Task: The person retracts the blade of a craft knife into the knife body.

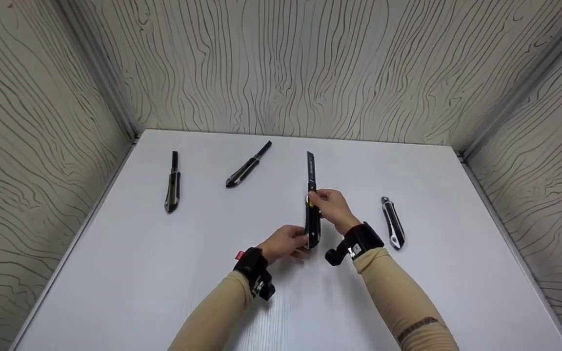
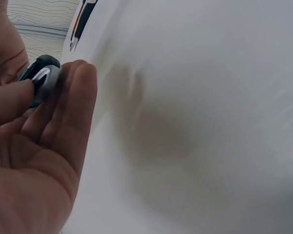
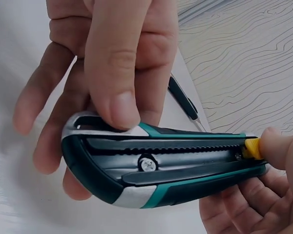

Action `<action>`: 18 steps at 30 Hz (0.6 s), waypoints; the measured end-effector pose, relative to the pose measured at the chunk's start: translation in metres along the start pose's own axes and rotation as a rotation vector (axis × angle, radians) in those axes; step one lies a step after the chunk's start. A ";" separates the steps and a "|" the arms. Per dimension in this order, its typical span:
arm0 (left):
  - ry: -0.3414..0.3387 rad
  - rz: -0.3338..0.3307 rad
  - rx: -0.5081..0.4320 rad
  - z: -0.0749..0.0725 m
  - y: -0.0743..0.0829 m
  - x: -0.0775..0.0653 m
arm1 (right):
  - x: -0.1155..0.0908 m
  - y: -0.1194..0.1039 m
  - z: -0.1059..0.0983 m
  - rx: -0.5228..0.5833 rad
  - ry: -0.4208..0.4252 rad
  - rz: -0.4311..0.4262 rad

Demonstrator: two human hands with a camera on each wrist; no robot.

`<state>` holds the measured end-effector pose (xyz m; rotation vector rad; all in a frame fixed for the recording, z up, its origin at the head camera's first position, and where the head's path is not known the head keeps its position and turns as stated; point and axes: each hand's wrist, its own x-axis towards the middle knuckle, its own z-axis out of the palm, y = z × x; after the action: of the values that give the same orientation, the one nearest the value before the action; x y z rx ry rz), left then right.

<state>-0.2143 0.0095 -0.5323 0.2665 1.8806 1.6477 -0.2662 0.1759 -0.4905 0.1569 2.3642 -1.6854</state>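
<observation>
A box cutter (image 1: pixel 313 222) with a black-and-green handle is held up over the white table by both hands, its long blade (image 1: pixel 311 167) extended and pointing away. The left hand (image 1: pixel 283 242) pinches the handle's butt end (image 2: pixel 48 80) between thumb and fingers. Farther up, the right hand (image 1: pixel 333 208) grips the handle near the blade. Its thumb presses the yellow slider (image 3: pixel 252 148), with the other fingers behind the handle. In the right wrist view, a silver screw (image 3: pixel 148 165) shows on the handle's side. The blade is out of sight in both wrist views.
Two more box cutters lie on the left of the table (image 1: pixel 173 273), one upright in view (image 1: pixel 173 190), one slanted (image 1: pixel 244 172), both with dark blades extended. Another box cutter (image 1: pixel 393 223) lies right of the right hand, no blade showing. Wood-patterned walls (image 1: pixel 281 68) enclose the table.
</observation>
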 end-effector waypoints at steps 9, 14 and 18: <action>0.038 0.014 0.021 0.002 0.000 -0.001 | 0.000 0.002 0.003 0.050 -0.016 0.048; 0.033 0.021 0.019 0.002 0.000 -0.001 | -0.001 0.003 0.006 0.077 -0.014 0.057; 0.032 0.013 0.030 0.002 -0.001 -0.001 | -0.001 0.004 0.009 0.070 0.007 0.067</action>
<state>-0.2121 0.0100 -0.5330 0.2672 1.9330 1.6424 -0.2633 0.1693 -0.4968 0.2517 2.2793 -1.7398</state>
